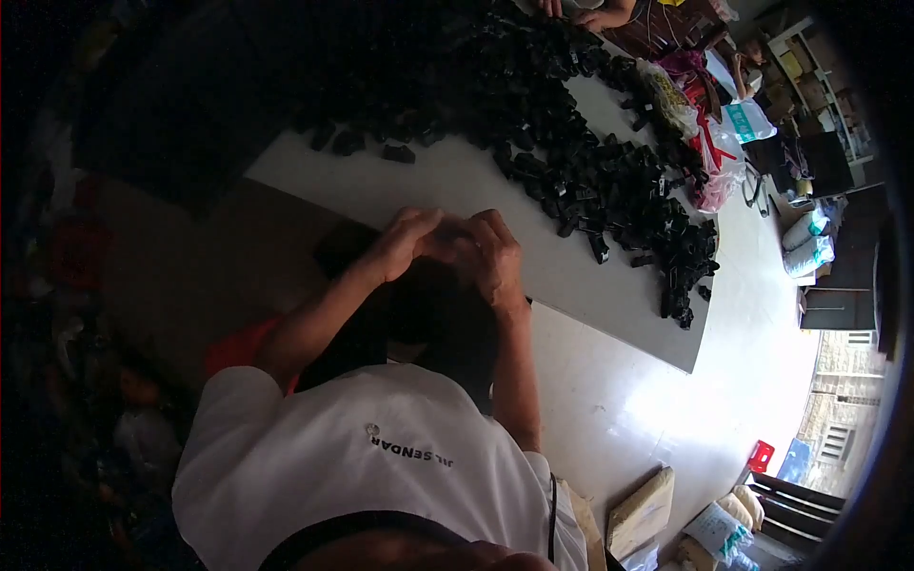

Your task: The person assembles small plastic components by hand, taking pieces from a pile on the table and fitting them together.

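Observation:
My left hand (405, 240) and my right hand (495, 259) come together at the near edge of the pale tabletop (371, 195), above my lap. Both have their fingers bent inward and closed. Whatever lies between them is blurred and mostly covered by the fingers, so its kind cannot be made out. Beyond my hands, small black plastic parts (609, 195) lie heaped across the table. One loose black part (398, 153) rests apart at the pile's near side, closest to my hands.
Across the table another person's hand (592, 17) is at the pile's far edge. Plastic bags (725, 181) stand along the right side. Sacks (809, 255), a flat cardboard piece (640, 514) and a red stool (761, 456) are on the floor at the right.

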Demonstrator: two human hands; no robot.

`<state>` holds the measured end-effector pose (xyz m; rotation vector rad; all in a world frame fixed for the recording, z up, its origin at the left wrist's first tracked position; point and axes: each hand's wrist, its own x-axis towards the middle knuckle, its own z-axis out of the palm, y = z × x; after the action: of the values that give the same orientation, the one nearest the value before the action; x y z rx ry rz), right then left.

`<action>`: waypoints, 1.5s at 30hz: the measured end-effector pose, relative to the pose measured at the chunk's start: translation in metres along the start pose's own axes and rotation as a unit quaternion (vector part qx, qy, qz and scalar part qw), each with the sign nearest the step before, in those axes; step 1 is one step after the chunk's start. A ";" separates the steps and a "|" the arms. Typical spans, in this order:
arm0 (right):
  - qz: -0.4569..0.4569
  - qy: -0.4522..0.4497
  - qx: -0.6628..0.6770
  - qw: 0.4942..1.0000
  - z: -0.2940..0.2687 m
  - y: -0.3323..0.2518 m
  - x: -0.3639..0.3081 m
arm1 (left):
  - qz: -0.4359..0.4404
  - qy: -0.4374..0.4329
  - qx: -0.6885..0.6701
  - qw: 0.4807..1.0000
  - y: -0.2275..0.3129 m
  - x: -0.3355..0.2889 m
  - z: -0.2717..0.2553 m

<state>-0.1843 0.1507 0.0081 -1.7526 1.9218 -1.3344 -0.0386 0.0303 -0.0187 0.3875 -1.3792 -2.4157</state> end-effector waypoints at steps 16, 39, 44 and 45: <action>0.000 -0.018 -0.054 0.998 0.000 -0.017 -0.006 | -0.027 0.051 0.056 0.997 0.002 -0.007 0.007; 0.138 -0.057 -0.030 0.988 0.008 -0.006 -0.035 | 0.129 0.154 0.573 0.794 0.055 0.020 -0.007; 0.210 0.081 -0.179 0.958 -0.022 0.027 0.046 | 0.211 0.139 0.617 0.746 0.026 0.060 -0.014; 0.209 0.082 -0.198 0.954 -0.023 0.035 0.056 | 0.203 0.138 0.611 0.752 0.023 0.069 -0.016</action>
<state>-0.2388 0.1076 0.0185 -1.2867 2.6139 -1.0181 -0.0919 -0.0216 -0.0112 0.5969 -2.3798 -0.7766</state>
